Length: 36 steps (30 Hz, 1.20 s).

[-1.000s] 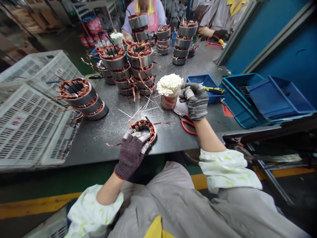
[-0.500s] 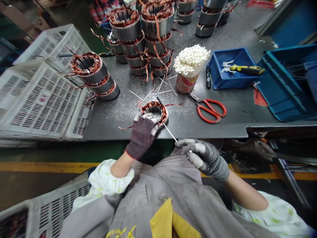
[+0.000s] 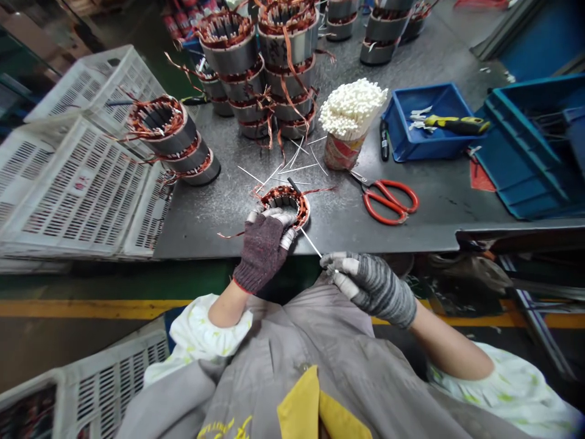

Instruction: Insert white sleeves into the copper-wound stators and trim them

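A small motor stator (image 3: 303, 212) with copper windings rests on the bench near its front edge. My left hand (image 3: 263, 251), in a dark maroon glove with pale fingertips, is closed over the stator's near rim, the fingers reaching into its opening. A thin white stick (image 3: 311, 241) slants from the stator's near right rim down to my right hand (image 3: 372, 286). That hand wears a grey striped glove and pinches the stick's outer end between thumb and fingers, just off the bench edge. Copper leads and a dark sleeve stick out from the stator.
Stacked stators (image 3: 287, 73) stand behind, with another stack (image 3: 176, 140) at left beside white crates (image 3: 77, 183). Several white sticks lie loose near a tub (image 3: 342, 152) packed with more. Red-handled scissors (image 3: 390, 201), a marker (image 3: 384, 140) and blue bins (image 3: 429, 152) are at right.
My right hand has shifted slightly left toward the stator and its fingers have closed more together on the stick; less of the stick shows. My left hand stays on the stator.
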Available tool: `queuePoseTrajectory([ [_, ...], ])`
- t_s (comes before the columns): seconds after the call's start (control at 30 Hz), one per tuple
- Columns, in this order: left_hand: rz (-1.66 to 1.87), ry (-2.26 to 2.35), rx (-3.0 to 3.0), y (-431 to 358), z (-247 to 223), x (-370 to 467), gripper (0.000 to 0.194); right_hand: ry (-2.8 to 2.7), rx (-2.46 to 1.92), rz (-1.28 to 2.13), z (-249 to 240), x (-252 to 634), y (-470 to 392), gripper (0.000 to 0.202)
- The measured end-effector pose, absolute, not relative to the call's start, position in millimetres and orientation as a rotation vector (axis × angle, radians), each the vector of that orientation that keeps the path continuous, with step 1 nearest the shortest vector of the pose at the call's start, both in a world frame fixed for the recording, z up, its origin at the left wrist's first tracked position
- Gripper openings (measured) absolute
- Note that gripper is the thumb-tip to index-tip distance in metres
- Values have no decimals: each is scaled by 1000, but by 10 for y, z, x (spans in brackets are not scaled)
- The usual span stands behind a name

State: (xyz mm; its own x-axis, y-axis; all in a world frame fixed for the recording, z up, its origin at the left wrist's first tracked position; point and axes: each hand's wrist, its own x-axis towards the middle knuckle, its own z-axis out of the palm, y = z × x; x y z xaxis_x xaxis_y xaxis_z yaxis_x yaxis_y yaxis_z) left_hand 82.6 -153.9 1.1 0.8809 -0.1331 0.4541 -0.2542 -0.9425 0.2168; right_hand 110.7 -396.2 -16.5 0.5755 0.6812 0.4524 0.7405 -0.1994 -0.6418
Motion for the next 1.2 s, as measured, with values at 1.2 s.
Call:
queuePoseTrajectory([
  [1.2, 799, -221, 2634, -1650, -70, 903, 22, -948, -2144, -315, -25, 1581, -3391, 36],
])
